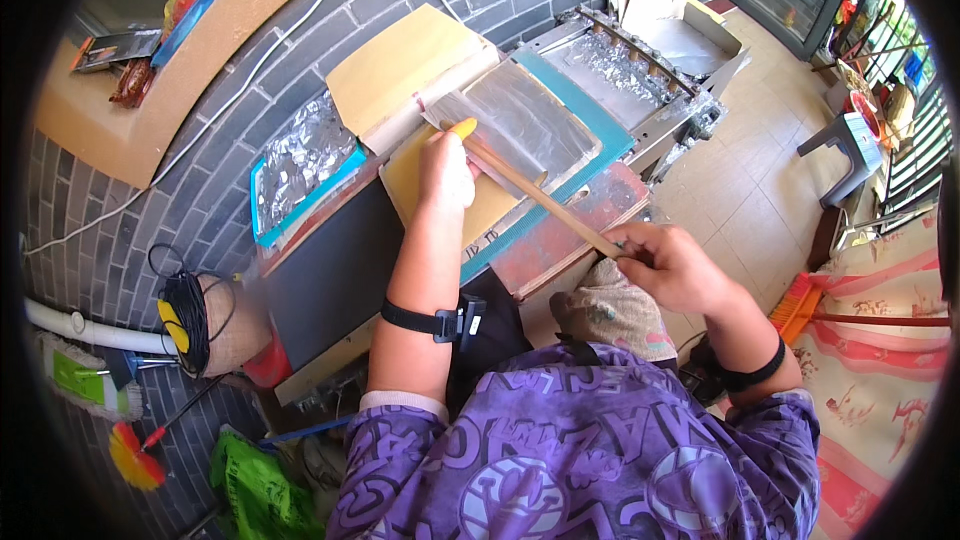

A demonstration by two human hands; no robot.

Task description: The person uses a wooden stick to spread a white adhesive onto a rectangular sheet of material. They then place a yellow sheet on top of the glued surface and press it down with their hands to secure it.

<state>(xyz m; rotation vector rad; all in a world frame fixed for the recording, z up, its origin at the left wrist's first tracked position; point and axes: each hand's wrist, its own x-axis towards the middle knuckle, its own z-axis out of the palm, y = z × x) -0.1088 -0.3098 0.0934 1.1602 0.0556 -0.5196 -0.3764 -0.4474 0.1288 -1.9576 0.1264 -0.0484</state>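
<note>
A long, thin wooden stick point(544, 199) slants across the work surface between my two hands. My right hand point(664, 262) grips its near end. At the far end, my left hand point(446, 169) is closed around the stick, a yellow cover point(465, 127) on one finger; its other fingers are partly hidden. Just beyond lies a stack of thin, greyish translucent sheets point(536, 116), with a loose sheet edge near my left fingers. Under my left hand is tan paper point(484, 214). A small wooden tip point(540, 178) shows beside the stick; what it belongs to is unclear.
A teal mat point(622, 139) lies under the sheets, on a worn red board point(570, 229). Left stands a blue-edged tray point(307, 165) of silvery foil scraps; behind is a tan paper stack point(409, 67). A metal frame with foil bits point(607, 67) sits right, near a grey stool point(847, 150).
</note>
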